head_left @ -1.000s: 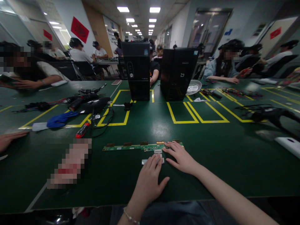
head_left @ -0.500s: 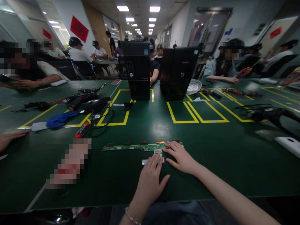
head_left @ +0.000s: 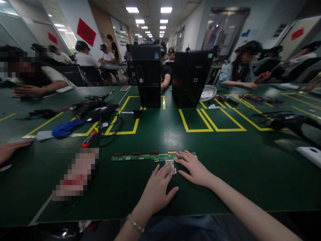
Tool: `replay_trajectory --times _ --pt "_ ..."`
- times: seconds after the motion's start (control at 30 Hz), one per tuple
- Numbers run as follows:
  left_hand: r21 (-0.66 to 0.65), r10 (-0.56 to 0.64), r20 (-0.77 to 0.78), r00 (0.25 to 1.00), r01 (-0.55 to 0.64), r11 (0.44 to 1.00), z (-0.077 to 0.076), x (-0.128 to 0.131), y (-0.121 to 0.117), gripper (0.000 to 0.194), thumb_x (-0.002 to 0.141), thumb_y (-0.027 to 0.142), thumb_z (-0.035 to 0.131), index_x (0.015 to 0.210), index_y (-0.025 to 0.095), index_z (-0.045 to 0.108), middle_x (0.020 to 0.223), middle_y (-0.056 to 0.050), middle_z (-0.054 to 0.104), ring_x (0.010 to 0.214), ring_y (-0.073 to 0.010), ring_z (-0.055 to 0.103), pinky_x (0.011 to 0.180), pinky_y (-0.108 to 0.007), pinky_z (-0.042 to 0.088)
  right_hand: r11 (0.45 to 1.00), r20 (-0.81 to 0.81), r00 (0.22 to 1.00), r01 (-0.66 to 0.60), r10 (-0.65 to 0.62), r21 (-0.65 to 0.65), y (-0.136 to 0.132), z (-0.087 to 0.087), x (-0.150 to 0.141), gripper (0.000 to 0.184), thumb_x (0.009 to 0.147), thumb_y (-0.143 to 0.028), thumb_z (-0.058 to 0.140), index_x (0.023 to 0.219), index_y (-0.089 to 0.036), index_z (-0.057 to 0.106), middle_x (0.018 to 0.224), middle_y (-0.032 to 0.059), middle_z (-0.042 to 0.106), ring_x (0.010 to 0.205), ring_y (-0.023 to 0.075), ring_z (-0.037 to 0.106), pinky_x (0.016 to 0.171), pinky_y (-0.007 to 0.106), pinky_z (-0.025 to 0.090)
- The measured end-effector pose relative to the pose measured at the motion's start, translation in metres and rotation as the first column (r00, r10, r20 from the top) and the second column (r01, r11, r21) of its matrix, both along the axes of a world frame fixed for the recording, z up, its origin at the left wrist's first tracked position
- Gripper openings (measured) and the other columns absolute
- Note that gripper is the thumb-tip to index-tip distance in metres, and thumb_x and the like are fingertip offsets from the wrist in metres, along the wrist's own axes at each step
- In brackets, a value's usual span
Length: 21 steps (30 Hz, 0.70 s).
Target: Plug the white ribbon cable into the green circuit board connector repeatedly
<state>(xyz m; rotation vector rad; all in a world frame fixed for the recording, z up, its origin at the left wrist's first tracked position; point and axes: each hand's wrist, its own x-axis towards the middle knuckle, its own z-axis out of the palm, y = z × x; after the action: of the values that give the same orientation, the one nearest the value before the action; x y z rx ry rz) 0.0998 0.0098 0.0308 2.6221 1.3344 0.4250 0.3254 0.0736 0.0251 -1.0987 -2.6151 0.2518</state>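
A long narrow green circuit board (head_left: 140,156) lies on the dark green table (head_left: 225,174) just in front of me. My right hand (head_left: 194,169) rests flat on its right end, fingers spread. My left hand (head_left: 156,189) lies flat beside it, fingers stretched over a small white flat strip (head_left: 173,170) that leads to a connector (head_left: 169,162) on the board's near edge. The strip is mostly covered by my fingers.
Two black computer towers (head_left: 146,75) (head_left: 191,77) stand at the table's middle inside yellow tape boxes. A red-handled screwdriver (head_left: 88,139), a blue cloth (head_left: 65,128) and black cables (head_left: 100,112) lie left. Another person's hand (head_left: 10,149) rests at the left edge. People sit around.
My left hand has slid slightly left and forward, now covering more of the white strip. My right hand and the board have stayed put.
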Motion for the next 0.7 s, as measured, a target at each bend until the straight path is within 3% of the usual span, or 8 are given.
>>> replay_trajectory --times 0.3,0.53,0.7 --pt "-0.034 -0.105 -0.093 0.99 0.102 0.994 0.004 -0.01 0.01 0.063 0.09 0.046 0.054 0.144 0.018 0.039 0.15 -0.011 0.04 0.138 -0.0248 0.035 0.113 -0.045 0.026 1.0 -0.008 1.0 -0.002 0.002 -0.021 -0.001 0.004 0.0 0.046 0.091 -0.038 0.052 0.134 -0.022 0.051 0.144 0.0097 0.043 0.137 0.0256 0.033 0.113 0.051 0.027" --pt "-0.035 -0.172 -0.087 0.981 0.169 0.985 0.014 -0.018 0.019 0.06 0.091 0.045 0.055 0.143 0.021 0.04 0.147 -0.009 0.044 0.136 -0.024 0.039 0.112 -0.044 0.028 1.0 -0.039 0.999 -0.014 0.013 -0.026 0.0 0.001 0.002 0.048 0.09 -0.039 0.052 0.136 -0.023 0.05 0.144 0.0103 0.043 0.137 0.0253 0.032 0.113 0.052 0.025" --pt "-0.003 -0.174 -0.049 0.984 0.174 0.985 0.011 -0.02 0.021 0.059 0.091 0.045 0.055 0.143 0.023 0.04 0.147 -0.008 0.045 0.135 -0.0229 0.041 0.112 -0.043 0.029 0.999 -0.044 0.999 -0.018 0.017 -0.031 -0.001 0.002 0.002 0.048 0.089 -0.038 0.054 0.135 -0.024 0.05 0.144 0.0099 0.043 0.137 0.0254 0.032 0.113 0.052 0.026"
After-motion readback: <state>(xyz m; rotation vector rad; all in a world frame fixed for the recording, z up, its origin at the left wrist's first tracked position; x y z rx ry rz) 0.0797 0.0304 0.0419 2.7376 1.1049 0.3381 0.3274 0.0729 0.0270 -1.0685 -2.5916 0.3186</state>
